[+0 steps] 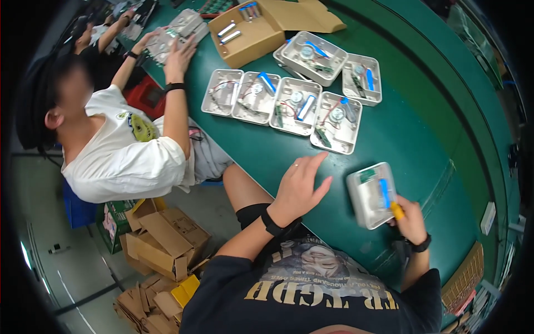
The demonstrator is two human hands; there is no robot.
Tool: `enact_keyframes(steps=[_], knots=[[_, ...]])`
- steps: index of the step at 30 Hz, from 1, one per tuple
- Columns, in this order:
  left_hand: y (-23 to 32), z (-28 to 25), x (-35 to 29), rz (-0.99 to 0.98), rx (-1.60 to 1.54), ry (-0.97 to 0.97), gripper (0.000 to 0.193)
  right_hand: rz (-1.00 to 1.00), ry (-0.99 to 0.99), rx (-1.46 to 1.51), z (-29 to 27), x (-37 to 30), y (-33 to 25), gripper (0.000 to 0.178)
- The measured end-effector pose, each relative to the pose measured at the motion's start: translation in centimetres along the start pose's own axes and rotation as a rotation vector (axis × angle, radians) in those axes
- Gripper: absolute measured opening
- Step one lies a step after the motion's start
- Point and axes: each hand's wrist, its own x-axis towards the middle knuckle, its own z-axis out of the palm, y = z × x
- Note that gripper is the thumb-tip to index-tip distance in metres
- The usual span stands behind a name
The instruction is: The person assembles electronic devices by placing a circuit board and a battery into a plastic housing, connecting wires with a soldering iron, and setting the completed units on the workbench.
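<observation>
My left hand [298,186] is over the table's near edge, thumb and fingers apart and nothing in them. To its right, my right hand [411,222] grips the right edge of a shallow white plastic housing [359,203], which is tilted. Inside that housing lie a blue-wrapped cylindrical battery [384,192] and a green circuit board [367,176]. A yellow-orange piece [396,210] shows at my right fingertips; I cannot tell whether it is a tool or a finger cover. The fingers beneath the housing are partly hidden.
Beyond my hands, several similar white housings [336,123] with batteries, wires and boards stand on the green table [250,147], some stacked. Behind them sits an open cardboard box [248,49] with batteries. On the left, a co-worker [125,150] handles clear packaging. Cardboard [167,236] piles on the floor.
</observation>
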Motion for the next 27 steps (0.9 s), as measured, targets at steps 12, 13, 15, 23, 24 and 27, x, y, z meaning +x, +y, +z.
enact_keyframes(steps=[12,13,15,23,24,27], knots=[[-1.0,0.1,0.4,-0.033,0.247,-0.157,0.055,0.025,0.445,-0.006,-24.3,7.4,15.3,0.029],[-1.1,-0.4,0.2,-0.015,0.243,-0.140,0.052,0.014,0.459,-0.034,-27.0,8.4,17.4,0.030],[-0.9,-1.0,-0.6,-0.004,0.259,-0.097,0.046,0.074,0.545,-0.073,-29.3,11.6,18.7,0.032],[-0.6,-2.1,-2.5,-0.103,0.041,-0.177,0.034,0.259,0.638,-0.012,-29.7,13.5,23.0,0.035],[-0.6,-1.8,-2.5,-0.107,0.036,-0.173,0.034,0.244,0.674,-0.061,-30.6,12.8,23.6,0.036],[-1.1,-0.5,-1.7,0.001,-0.071,-0.094,0.028,0.017,1.071,-0.843,-32.1,6.7,26.3,0.037]])
